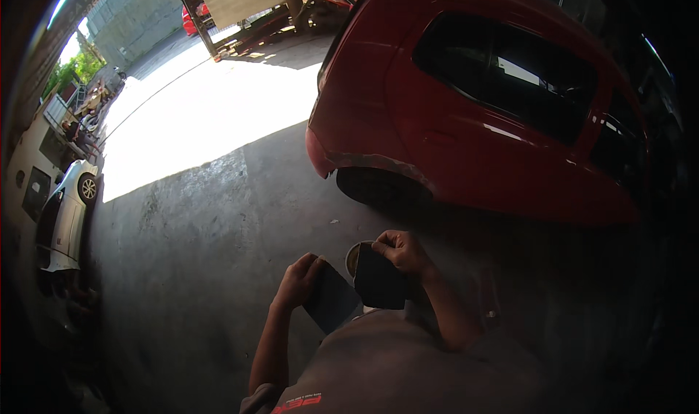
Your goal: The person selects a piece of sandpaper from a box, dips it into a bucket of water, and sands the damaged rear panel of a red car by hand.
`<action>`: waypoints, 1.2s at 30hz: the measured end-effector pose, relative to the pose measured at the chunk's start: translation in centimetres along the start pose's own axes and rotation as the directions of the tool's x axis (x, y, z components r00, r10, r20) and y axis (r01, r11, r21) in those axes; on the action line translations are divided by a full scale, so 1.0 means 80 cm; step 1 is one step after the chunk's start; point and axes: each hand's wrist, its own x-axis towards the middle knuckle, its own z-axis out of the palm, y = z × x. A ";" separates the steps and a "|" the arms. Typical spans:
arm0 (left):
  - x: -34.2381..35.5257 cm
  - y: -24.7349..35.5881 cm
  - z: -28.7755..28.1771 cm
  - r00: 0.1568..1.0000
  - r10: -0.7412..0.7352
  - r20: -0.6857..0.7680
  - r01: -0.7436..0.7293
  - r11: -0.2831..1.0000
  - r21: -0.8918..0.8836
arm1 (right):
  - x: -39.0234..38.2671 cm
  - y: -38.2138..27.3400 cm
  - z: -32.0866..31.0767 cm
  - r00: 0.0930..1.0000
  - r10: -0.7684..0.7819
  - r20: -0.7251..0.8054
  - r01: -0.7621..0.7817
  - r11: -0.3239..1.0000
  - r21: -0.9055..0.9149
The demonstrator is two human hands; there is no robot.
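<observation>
My left hand (300,279) is closed, thumb and fingers pinching the upper edge of a dark grey sheet of sandpaper (332,299). In a pinch at its top corner, my right hand (403,252) holds a second, darker piece of sandpaper (380,279) with an uneven edge. Both pieces hang in front of my body, their inner edges close together. Behind the right piece, a round tan-rimmed thing (352,259) shows in part; I cannot make out what it is.
A red car (459,144) stands ahead on the right, with bare, scuffed paint around its rear wheel arch (378,160). Grey concrete floor (189,239) stretches to a sunlit opening. At the far left is a white car (69,217), with a person (79,136) beyond it.
</observation>
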 end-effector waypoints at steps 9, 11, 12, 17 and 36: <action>0.102 0.003 -0.108 0.982 -0.188 0.036 0.188 0.914 -0.359 | 0.133 -0.087 -0.026 0.973 0.046 0.225 -0.125 0.928 0.351; 0.108 -0.003 -0.123 0.955 -0.275 0.110 0.290 0.793 -0.535 | 0.150 -0.089 -0.017 0.996 0.055 0.071 -0.080 0.902 0.423; 0.112 -0.007 -0.129 0.952 -0.248 0.181 0.307 0.775 -0.552 | 0.157 -0.088 -0.012 0.997 0.074 -0.038 -0.047 0.878 0.477; 0.165 -0.033 -0.143 0.964 -0.265 0.003 0.153 0.548 -0.822 | 0.195 -0.081 0.008 0.941 0.050 -0.336 0.136 0.852 0.505; 0.456 -0.163 -0.133 0.988 -0.115 0.107 0.100 0.986 0.133 | 0.225 0.084 0.094 0.070 0.168 -0.983 -0.459 0.880 0.118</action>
